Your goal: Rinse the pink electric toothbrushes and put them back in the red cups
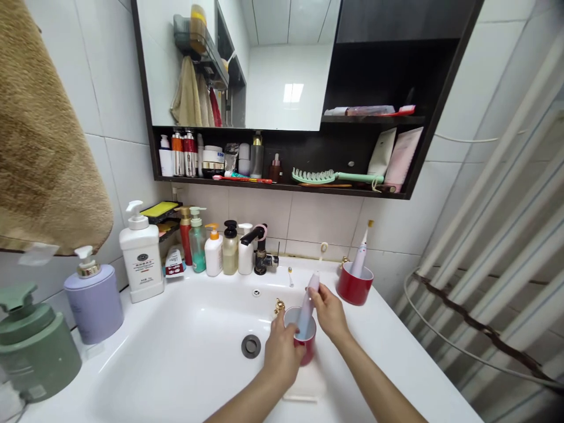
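My left hand (pixel 284 352) is wrapped round a red cup (pixel 308 351) with a white inside and a gold handle piece, tilted at the right side of the sink. My right hand (pixel 329 311) grips the upper part of a pale pink electric toothbrush handle (pixel 305 311), whose lower end is inside the cup. No brush head shows on its top. A small brush head (pixel 291 276) lies on the sink ledge behind. To the right, a second red cup (pixel 355 288) holds another electric toothbrush (pixel 360 258) with its head on, leaning against the rim.
The white sink basin (pixel 189 346) has a black faucet (pixel 261 252) at the back. Several pump bottles (pixel 214 252) line its left and rear edges. Above hangs a dark mirror cabinet with a green hairbrush (pixel 337 177). Pipes (pixel 489 282) stand at right, a towel (pixel 39 135) hangs at left.
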`<act>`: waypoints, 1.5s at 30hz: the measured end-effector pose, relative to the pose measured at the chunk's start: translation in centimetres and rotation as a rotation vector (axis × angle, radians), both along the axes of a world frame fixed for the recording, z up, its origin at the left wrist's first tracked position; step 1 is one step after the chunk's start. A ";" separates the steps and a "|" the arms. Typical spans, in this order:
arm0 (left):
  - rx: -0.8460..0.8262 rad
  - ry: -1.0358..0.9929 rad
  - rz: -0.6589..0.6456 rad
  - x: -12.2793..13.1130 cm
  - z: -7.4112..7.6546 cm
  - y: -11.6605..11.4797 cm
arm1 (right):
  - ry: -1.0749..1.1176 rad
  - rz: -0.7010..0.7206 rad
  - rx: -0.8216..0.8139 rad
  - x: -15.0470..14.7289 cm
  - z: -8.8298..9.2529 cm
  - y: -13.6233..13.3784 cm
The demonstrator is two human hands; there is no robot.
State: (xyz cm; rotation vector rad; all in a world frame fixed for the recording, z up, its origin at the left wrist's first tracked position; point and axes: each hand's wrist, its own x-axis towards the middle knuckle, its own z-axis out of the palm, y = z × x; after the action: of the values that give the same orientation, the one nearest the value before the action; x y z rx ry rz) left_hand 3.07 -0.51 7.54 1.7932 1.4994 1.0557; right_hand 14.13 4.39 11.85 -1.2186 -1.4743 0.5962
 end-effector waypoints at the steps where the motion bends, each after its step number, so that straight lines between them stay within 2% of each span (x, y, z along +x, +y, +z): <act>1: 0.004 0.006 -0.015 0.1 -0.1 0.3 | -0.024 -0.002 -0.003 0.0 -0.5 0.0; 5: 0.086 -0.009 -0.056 0.6 0.3 1.6 | -0.110 0.003 -0.010 0.5 -0.9 0.6; 8: 0.174 0.034 -0.095 1.6 2.0 3.6 | -0.159 -0.030 0.008 1.5 0.5 2.2; 12: 0.239 0.133 -0.102 3.6 4.9 7.3 | -0.214 -0.124 0.057 3.0 3.1 5.6; 15: 0.244 0.182 -0.085 4.9 6.1 10.0 | -0.252 -0.192 0.068 3.8 4.1 8.1; 21: 0.192 0.194 -0.075 6.1 5.3 13.8 | -0.313 -0.261 -0.001 4.4 3.5 11.7; 26: 0.160 0.157 -0.050 6.5 4.8 14.8 | -0.325 -0.256 -0.035 4.8 3.0 13.3; 30: 0.168 0.081 -0.039 6.0 5.3 14.1 | -0.289 -0.264 -0.013 4.8 3.3 12.9; 33: 0.187 -0.012 0.004 5.2 6.3 13.1 | -0.226 -0.307 0.048 4.4 3.8 11.3; 35: 0.188 -0.088 0.038 4.5 7.4 12.3 | -0.175 -0.317 0.094 3.8 4.2 9.5; 38: 0.175 -0.203 0.047 3.7 10.2 10.1 | -0.104 -0.249 0.134 2.2 5.4 5.7; 40: 0.176 -0.374 -0.054 3.1 12.4 7.8 | -0.025 -0.137 0.163 0.9 6.7 2.7; 41: 0.174 -0.530 -0.158 2.8 13.6 6.3 | 0.042 -0.059 0.184 0.3 7.6 1.1; 43: 0.164 -0.823 -0.389 2.2 15.6 3.3 | 0.310 0.187 0.245 -0.7 9.3 -2.1; 45: 0.153 -0.974 -0.554 1.6 17.0 0.6 | 0.508 0.361 0.280 -1.4 10.9 -4.8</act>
State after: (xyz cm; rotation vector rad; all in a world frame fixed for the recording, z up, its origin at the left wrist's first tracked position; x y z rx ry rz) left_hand 4.67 0.09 24.54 1.3037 0.3246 1.4376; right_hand 12.72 -0.42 22.76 -0.5293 -1.2866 0.8377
